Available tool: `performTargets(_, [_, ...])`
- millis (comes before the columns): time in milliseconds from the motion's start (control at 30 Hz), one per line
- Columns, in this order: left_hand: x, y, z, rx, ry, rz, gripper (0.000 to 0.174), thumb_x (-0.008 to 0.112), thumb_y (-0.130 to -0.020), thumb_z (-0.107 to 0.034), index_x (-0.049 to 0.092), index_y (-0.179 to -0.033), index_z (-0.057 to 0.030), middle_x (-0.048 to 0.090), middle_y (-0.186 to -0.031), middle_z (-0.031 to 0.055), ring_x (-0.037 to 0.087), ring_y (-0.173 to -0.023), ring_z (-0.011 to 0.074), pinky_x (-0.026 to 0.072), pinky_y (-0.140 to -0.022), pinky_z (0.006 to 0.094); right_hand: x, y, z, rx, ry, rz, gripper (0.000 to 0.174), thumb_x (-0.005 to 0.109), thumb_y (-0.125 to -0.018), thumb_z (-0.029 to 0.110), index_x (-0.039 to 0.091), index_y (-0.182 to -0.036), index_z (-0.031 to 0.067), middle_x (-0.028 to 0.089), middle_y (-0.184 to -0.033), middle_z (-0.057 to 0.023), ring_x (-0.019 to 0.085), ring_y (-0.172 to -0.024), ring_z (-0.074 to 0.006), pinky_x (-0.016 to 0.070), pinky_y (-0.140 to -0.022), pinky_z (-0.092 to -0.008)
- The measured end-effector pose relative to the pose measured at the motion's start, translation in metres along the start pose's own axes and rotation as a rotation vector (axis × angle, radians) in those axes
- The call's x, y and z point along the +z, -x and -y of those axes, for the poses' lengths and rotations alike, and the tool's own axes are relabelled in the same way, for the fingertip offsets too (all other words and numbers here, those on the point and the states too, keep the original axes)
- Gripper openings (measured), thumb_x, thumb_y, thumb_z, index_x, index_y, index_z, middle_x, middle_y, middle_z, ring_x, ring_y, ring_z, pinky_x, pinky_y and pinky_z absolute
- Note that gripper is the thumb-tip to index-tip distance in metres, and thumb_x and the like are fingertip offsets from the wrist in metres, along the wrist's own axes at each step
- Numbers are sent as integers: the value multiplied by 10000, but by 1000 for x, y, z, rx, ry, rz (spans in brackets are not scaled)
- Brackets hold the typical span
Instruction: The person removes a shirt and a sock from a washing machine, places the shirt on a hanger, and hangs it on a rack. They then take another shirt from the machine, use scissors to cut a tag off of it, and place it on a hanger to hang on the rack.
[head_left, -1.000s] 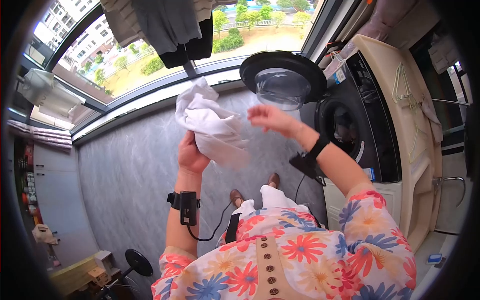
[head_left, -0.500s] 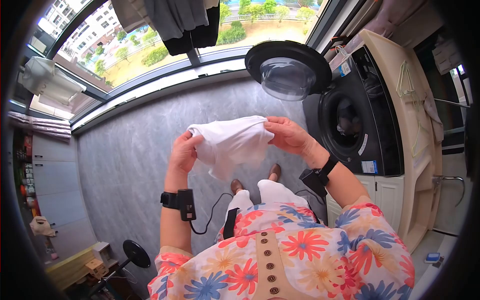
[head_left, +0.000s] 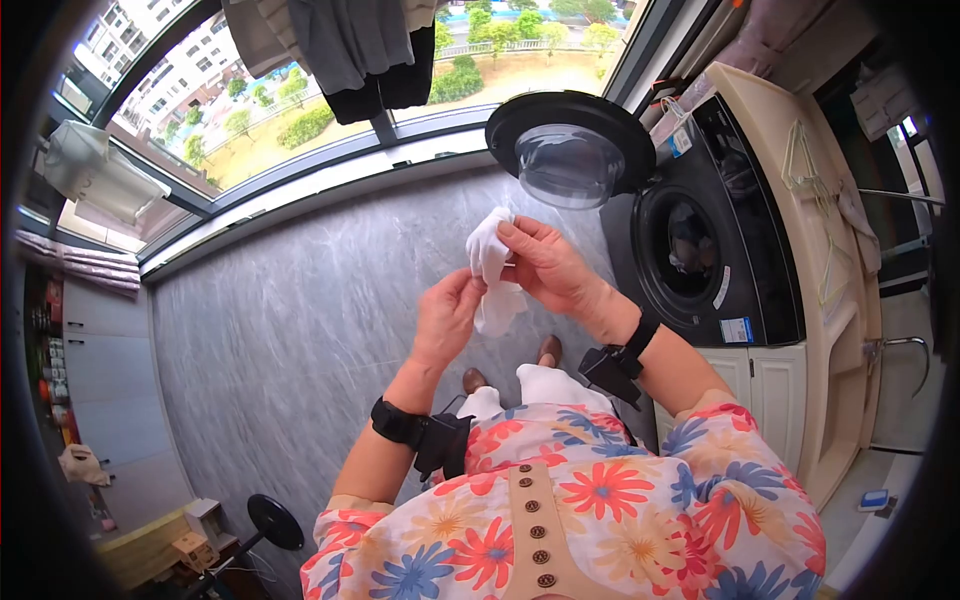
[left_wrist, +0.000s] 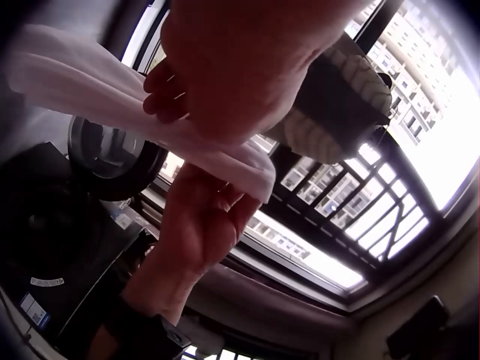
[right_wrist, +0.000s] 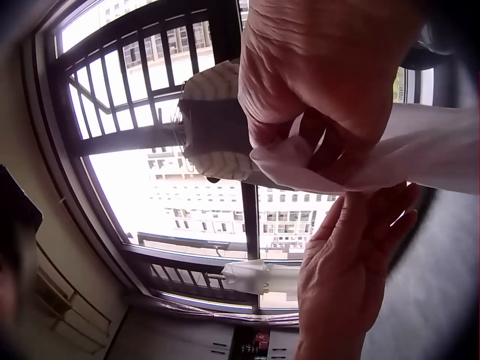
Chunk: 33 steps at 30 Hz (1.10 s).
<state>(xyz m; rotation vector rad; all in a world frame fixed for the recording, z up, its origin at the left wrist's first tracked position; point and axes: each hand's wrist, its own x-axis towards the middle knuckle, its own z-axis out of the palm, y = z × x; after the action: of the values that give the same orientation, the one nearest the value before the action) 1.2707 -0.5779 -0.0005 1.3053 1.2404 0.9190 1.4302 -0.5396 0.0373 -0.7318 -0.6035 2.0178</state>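
A white piece of clothing [head_left: 487, 245], thin and gathered into a narrow strip, hangs in front of the body over the floor. My right hand [head_left: 560, 272] pinches its upper part between thumb and fingers. Just below and to the left, the fingertips of my left hand [head_left: 445, 318] pinch its edge. The loose lower end [head_left: 498, 312] dangles beneath both hands. Seen from the right wrist, the cloth [right_wrist: 427, 150] stretches sideways out of the right hand's fingers, with the left hand [right_wrist: 345, 262] under it. Its folds hide what kind of garment it is.
At the right stands a black front-loading washing machine [head_left: 765, 230], its round door [head_left: 570, 150] swung open and laundry [head_left: 690, 245] inside the drum. Clothes [head_left: 350, 45] hang by the window. Grey floor [head_left: 290, 320] lies below; cabinets [head_left: 110, 340] line the left.
First the left hand alone held the bunched garment, the right hand apart. Then both hands held it spread wide. Now the hands are close together and the cloth is gathered narrow.
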Motion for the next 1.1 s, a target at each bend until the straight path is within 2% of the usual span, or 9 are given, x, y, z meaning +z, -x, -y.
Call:
performTargets(233, [-23,-7,4,-16,262,7,254,466,-900,-195,597,-932,20,629,-852,66,584,-777,111,449,-755,252,-12,0,19,-110,151,-26,170,561,-857,205,568,-914,45,592,-813,-29,582,-733,-99,507,-654,-260])
performTargets(433, [-36,-15,-2,-189,984,-62,286,417,-902,-180,529,-1053,35,601,-987,97,582,-887,189,462,-799,306,-19,8,29,4,156,-118,188,597,-830,199,553,-926,44,595,-746,-36,566,-621,-83,465,-513,-210])
performTargets(533, [-52,-19,-6,-292,1179,31,329,364,-916,-218,516,-1069,30,582,-1042,126,567,-950,240,448,-859,360,-31,15,48,169,604,66,160,603,-807,181,579,-876,39,599,-699,-35,563,-608,-84,447,-501,-213])
performTargets(600, [-68,-22,1,-299,1196,40,355,338,-920,-242,510,-1075,27,573,-1059,143,554,-980,270,433,-892,395,-40,16,54,374,1530,240,144,586,-793,180,610,-814,40,587,-657,-11,550,-617,-71,433,-512,-223])
performTargets(633, [-77,-25,7,-246,1246,136,371,315,-923,-242,499,-1097,30,561,-1084,156,542,-1004,284,428,-900,401,-61,10,47,231,1805,283,166,572,-797,190,631,-778,35,564,-651,14,520,-592,-66,416,-522,-231])
performTargets(833, [-95,-19,-3,-296,781,40,317,437,-887,-236,548,-1040,18,607,-974,134,598,-852,254,487,-749,367,-83,2,60,39,641,-124,212,563,-840,239,616,-859,34,607,-770,-10,562,-692,-92,462,-612,-240])
performTargets(900, [-92,-12,-5,-239,-493,253,282,512,-848,-220,582,-1031,-17,619,-913,109,607,-772,206,480,-651,316,-63,2,64,-23,241,-142,199,534,-854,224,607,-888,41,612,-799,-6,581,-720,-98,491,-622,-263])
performTargets(1000, [-93,-16,13,-339,-777,254,259,539,-830,-197,597,-1039,-56,617,-910,89,602,-762,163,460,-610,275,-72,-7,67,-61,77,-304,186,520,-850,194,604,-878,31,614,-805,-13,595,-721,-117,491,-609,-268])
performTargets(1100, [-96,-20,12,-487,29,167,285,545,-833,-176,565,-1059,-4,610,-945,89,599,-800,163,487,-677,286,-82,-11,69,-102,523,-426,152,526,-837,168,612,-864,46,616,-791,-11,575,-692,-94,475,-598,-247])
